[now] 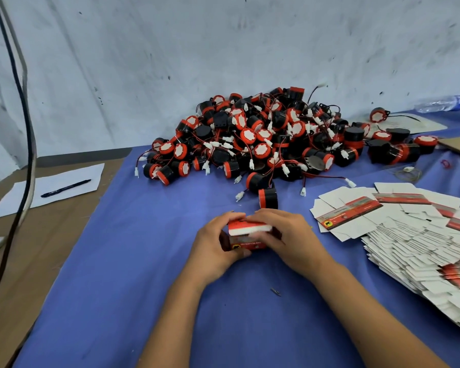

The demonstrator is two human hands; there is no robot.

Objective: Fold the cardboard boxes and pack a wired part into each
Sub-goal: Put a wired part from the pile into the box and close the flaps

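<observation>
Left hand (215, 244) + right hand (287, 236): both gripped one red box (246, 235) | on blue cloth (144, 261) | wired-parts pile (263, 136) behind

**Blue cloth table, crowded at the back and right**

I see a table under a blue cloth (122, 261). On it lie a heap of black-and-red round wired parts (263, 139), fanned flat white-and-red cardboard blanks (414, 243), a clear plastic bottle (442, 103), and a white paper sheet (51, 188) bearing a black pen (65, 188).

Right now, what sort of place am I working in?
Probably a small packing bench: a big heap of wired parts, a fanned stack of flat cartons, and both hands closing a box.
</observation>
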